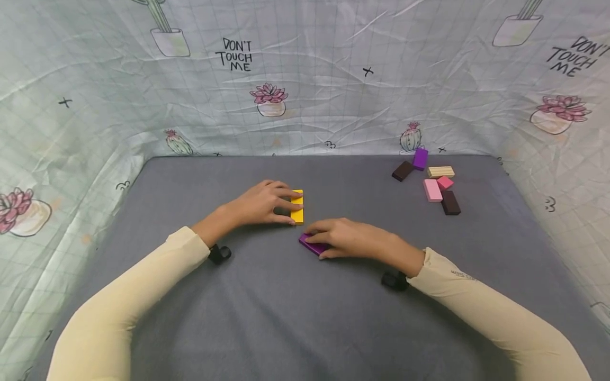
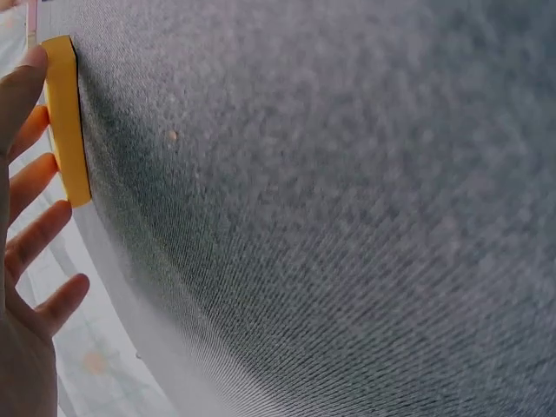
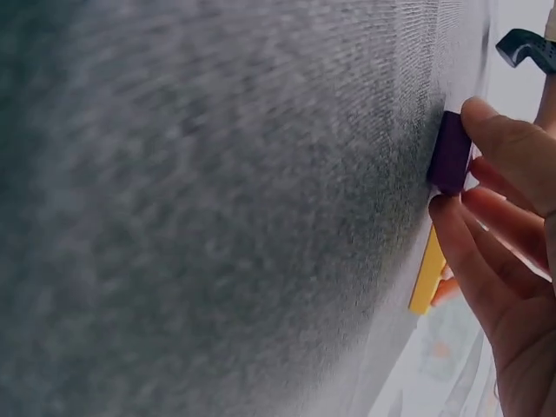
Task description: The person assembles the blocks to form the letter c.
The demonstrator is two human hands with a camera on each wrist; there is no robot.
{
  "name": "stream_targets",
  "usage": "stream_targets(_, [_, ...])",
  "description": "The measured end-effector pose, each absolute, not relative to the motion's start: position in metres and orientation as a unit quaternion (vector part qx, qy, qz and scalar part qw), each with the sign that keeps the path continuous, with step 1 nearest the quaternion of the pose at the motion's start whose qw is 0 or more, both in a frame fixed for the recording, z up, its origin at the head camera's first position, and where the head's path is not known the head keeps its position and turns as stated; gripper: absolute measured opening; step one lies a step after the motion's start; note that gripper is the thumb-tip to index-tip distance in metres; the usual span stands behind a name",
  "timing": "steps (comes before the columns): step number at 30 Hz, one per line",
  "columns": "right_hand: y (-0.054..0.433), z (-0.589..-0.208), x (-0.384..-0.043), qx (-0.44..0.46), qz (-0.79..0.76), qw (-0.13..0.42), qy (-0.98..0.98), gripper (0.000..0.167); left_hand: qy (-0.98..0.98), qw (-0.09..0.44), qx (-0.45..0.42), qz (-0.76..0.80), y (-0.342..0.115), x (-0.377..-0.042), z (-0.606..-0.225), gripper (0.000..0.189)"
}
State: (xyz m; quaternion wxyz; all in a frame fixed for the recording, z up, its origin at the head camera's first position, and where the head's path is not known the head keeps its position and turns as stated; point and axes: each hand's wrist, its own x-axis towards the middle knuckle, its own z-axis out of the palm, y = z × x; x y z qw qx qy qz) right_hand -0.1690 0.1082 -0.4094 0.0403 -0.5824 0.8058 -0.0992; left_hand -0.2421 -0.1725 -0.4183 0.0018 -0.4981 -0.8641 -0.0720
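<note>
Our left hand, fingers spread, touches a smooth, oblong yellow block on the finely textured, cloth-covered grey desk. Just beside it, our right hand pinches a flat, rectangular purple block.

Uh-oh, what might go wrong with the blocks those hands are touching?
The purple block held by the right hand is close to the yellow block, so it might bump it crooked. The left hand touches the yellow block too, so a small nudge could slide it.
</note>
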Motion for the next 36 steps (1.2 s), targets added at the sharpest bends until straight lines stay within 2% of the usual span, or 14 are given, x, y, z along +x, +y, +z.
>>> stream_targets(4, [0.114, -0.409, -0.168, -0.585, -0.106, 0.042, 0.803, 0.042, -0.858, 0.001, -0.507, -0.079, -0.171, -0.244, -0.418, 0.045])
stream_targets(14, [0.120, -0.408, -0.169, -0.607, -0.120, 0.012, 0.785, 0.024, -0.851, 0.010, -0.516, -0.101, -0.172, -0.247, -0.420, 0.043])
stream_targets(36, [0.087, -0.413, -0.173, -0.561, -0.116, -0.005, 0.820, 0.014, -0.861, -0.003, -0.502, -0.084, -0.172, -0.245, -0.416, 0.046])
